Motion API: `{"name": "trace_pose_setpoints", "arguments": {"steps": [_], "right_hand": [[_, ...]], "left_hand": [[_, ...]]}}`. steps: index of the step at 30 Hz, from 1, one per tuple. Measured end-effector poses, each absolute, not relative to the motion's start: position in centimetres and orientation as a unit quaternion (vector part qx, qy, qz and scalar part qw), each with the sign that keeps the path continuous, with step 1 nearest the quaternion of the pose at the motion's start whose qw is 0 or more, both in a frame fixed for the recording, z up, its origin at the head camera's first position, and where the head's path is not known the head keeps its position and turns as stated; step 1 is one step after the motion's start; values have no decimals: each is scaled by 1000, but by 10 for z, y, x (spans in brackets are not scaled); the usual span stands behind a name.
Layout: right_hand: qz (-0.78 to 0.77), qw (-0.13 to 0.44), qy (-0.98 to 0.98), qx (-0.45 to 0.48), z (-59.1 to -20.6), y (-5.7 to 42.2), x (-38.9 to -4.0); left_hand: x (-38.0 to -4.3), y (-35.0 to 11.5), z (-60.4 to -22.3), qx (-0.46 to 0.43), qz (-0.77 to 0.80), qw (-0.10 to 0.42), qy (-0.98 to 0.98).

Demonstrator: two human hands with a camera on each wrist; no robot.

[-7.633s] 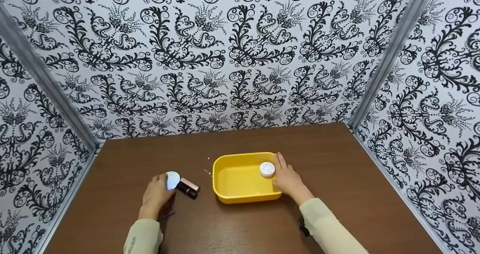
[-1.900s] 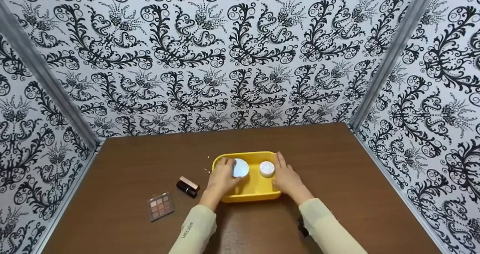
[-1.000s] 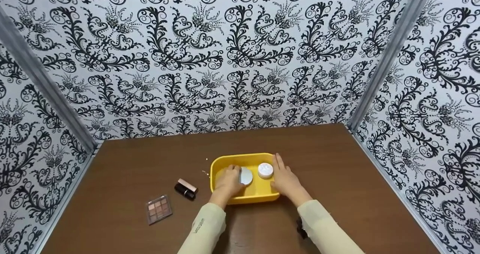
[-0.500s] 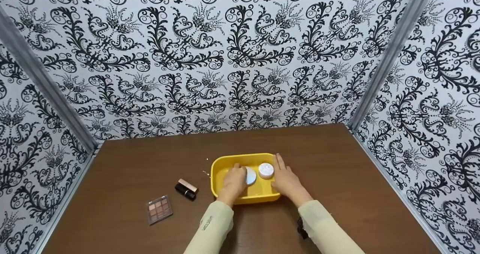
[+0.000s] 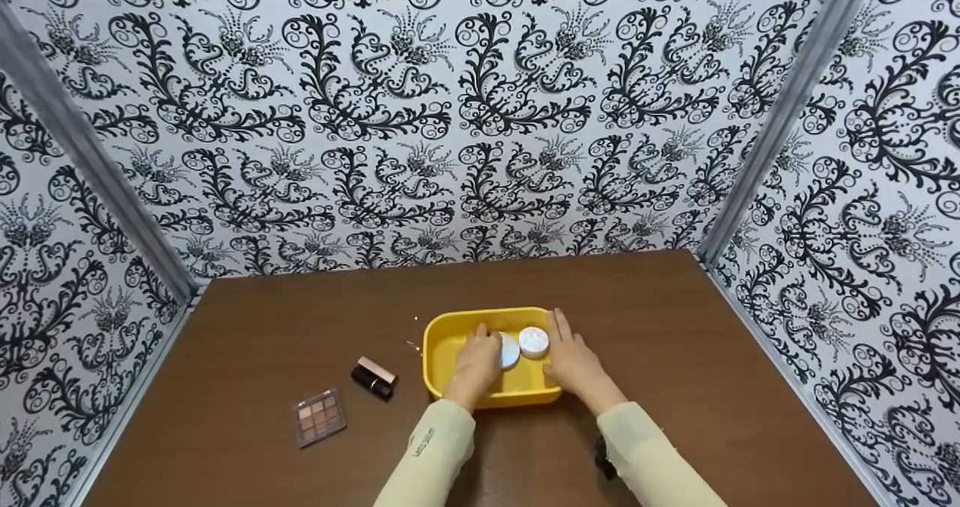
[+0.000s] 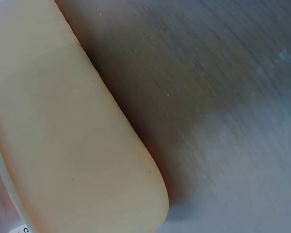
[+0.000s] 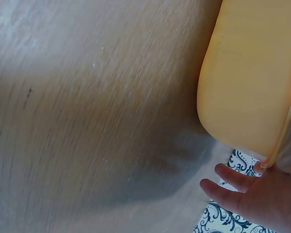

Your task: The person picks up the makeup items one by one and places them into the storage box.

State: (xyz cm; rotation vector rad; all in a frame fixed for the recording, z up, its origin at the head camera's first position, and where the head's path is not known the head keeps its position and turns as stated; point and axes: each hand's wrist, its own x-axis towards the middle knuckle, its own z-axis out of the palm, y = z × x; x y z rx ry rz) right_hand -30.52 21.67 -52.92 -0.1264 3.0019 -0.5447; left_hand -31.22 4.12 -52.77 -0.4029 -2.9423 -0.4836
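My left hand [image 5: 477, 358] reaches over the front wall into the yellow plastic tub [image 5: 448, 400] and holds a pale, round makeup compact [image 5: 509, 351] by its left side. Just right of the compact sits a white round jar [image 5: 534, 341] with a patterned lid. At the tub's right end, my right hand [image 5: 575, 361] grips the rim between thumb and fingers. In the right wrist view, the fingers [image 7: 223, 194] of that hand show outside the yellow wall [image 7: 247, 73]. Only the tub's outer wall [image 6: 77, 126] shows in the left wrist view; the left hand is hidden there.
Left of the tub, a black lipstick tube [image 5: 371, 382] lies beside a pinkish tube [image 5: 377, 370]. Nearer the front left is a square eyeshadow palette [image 5: 319, 418]. Small pale crumbs [image 5: 413, 344] dot the brown table [image 5: 300, 312]. Patterned walls [image 5: 465, 117] stand around it.
My left hand has carried the compact from the table beside the lipstick into the tub, then rightward close to the jar. The palette has come into full view. My right hand stays on the rim.
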Motion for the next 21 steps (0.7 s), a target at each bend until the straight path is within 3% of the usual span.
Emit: {"name": "trace_pose_setpoints", "arguments": {"steps": [13, 21], "right_hand": [[-164, 35, 985, -50, -528, 217, -305], [-159, 44, 985, -43, -529, 218, -306]], "left_hand": [[-308, 39, -525, -146, -160, 70, -974], [-310, 35, -522, -152, -189, 34, -970]]}}
